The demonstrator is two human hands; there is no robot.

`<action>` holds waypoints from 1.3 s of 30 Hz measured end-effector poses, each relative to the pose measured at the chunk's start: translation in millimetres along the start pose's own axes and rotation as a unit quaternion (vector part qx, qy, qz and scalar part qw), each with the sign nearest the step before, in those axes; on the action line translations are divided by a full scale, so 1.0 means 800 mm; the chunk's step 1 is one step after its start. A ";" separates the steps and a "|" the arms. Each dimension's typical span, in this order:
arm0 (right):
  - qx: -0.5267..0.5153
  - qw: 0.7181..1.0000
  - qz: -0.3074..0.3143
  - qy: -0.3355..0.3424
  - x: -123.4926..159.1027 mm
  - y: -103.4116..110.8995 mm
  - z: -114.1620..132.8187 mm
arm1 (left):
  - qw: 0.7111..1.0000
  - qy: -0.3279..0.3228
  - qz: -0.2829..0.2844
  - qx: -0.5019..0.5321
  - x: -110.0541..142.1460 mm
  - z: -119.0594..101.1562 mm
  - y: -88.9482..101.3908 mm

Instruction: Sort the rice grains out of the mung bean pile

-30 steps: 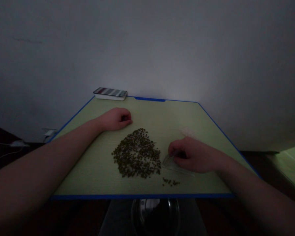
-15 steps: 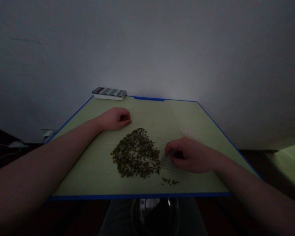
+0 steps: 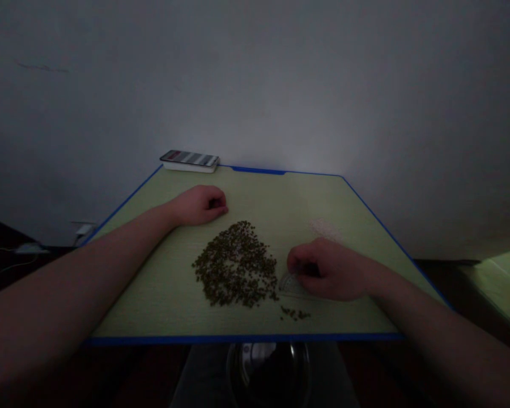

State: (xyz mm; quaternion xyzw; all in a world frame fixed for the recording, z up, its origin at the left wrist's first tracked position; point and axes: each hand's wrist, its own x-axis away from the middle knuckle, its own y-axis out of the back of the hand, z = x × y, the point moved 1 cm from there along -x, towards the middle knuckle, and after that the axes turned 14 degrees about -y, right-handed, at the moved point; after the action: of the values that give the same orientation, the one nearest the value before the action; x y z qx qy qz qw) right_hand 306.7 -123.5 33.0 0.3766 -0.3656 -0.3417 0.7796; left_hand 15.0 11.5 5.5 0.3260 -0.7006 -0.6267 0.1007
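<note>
Your left hand (image 3: 199, 205) is resting on the table, curled up small like a soft fist, and you can't tell if anything is tucked inside it. Your right hand (image 3: 323, 270) is narrow too, with its fingers (image 3: 295, 263) bending down onto a see-through plastic piece (image 3: 291, 286) with a curved edge. The piece is lying flat on the table under those fingers, and it looks like you are pinching it, but your hand is hiding most of it.

Right beside that piece, a big heap of small green beans (image 3: 236, 264) is sitting in the middle of the table, between your two hands. A little bunch of the same beans (image 3: 294, 313) is lying apart from the heap, just below the plastic piece and near the edge closest to you. Farther away, past your right hand, a pale patch of tiny white grains (image 3: 324, 229) is lying on the table.

The table (image 3: 246, 339) is light green with a blue edge all around it. At the far edge, a phone (image 3: 189, 158) is lying on a white box (image 3: 189, 168) — it is not near your hands. Down below the near edge, a round glass bowl (image 3: 268, 368) is sitting in the dark, in front of your grey trousers (image 3: 199, 374).
</note>
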 end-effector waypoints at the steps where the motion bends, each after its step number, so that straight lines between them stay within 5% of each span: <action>1: -0.002 1.000 -0.001 -0.001 0.000 0.000 0.000 | 1.000 0.000 0.001 0.001 0.000 0.000 0.000; 27: -0.032 0.997 -0.069 -0.027 -0.006 0.006 -0.009 | 1.000 0.005 0.003 0.013 -0.001 -0.002 0.000; 39: -0.025 0.999 -0.027 -0.004 -0.004 0.003 -0.007 | 1.000 0.010 0.009 0.012 -0.001 -0.005 0.003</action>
State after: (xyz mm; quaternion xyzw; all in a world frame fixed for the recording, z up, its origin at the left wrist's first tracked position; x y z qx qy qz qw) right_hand 310.2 -117.9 31.8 0.3651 -0.3497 -0.3731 0.7780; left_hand 16.8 8.9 8.9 0.3271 -0.7098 -0.6141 0.1095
